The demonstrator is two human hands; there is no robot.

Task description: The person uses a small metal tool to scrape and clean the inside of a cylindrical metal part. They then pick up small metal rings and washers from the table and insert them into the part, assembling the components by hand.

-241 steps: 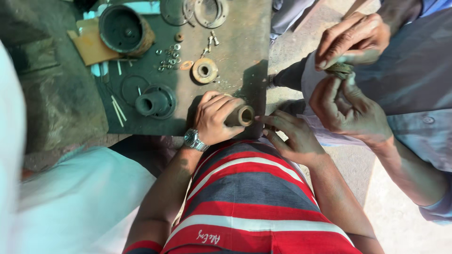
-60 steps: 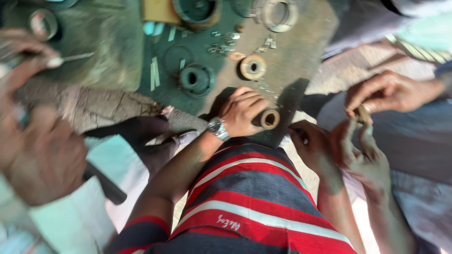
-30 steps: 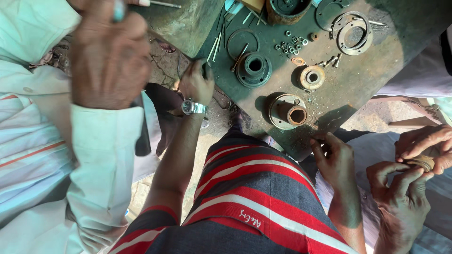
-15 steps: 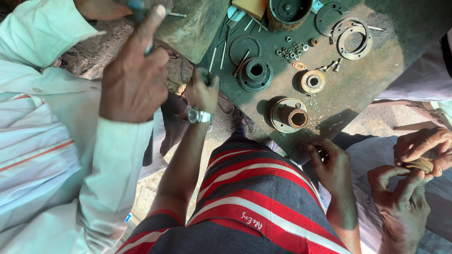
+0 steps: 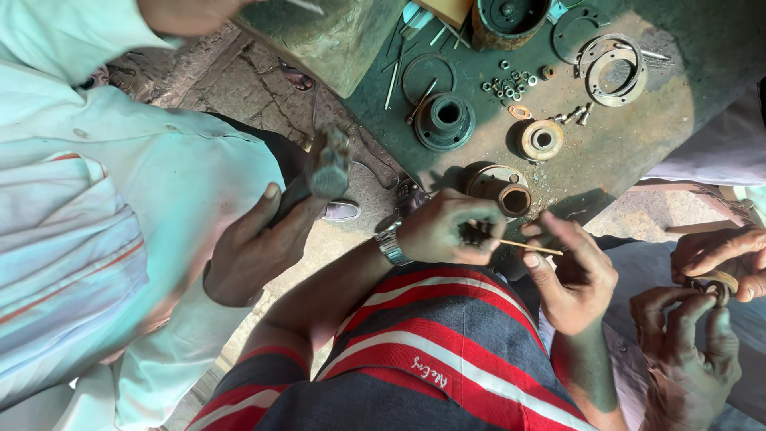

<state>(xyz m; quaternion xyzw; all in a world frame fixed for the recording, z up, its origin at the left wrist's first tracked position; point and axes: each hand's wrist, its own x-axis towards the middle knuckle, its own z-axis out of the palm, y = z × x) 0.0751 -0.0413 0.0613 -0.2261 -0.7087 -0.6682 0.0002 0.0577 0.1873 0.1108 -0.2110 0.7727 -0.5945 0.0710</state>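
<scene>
Thin rod (image 5: 531, 247) held between both hands, just below the flanged bushing (image 5: 501, 191) at the worktop (image 5: 638, 152) edge. Left hand (image 5: 443, 231) grip clenched on it; right hand (image 5: 570, 275) pinches its far end. Rod's left end hidden. Half a second ago, left hand was raised, hands apart.

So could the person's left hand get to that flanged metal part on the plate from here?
Probably yes: the left hand sits right beside the flanged part, nothing between, though its fingers already pinch a thin rod.

Green worktable (image 5: 702, 112); cracked ground (image 5: 239, 88)
</scene>
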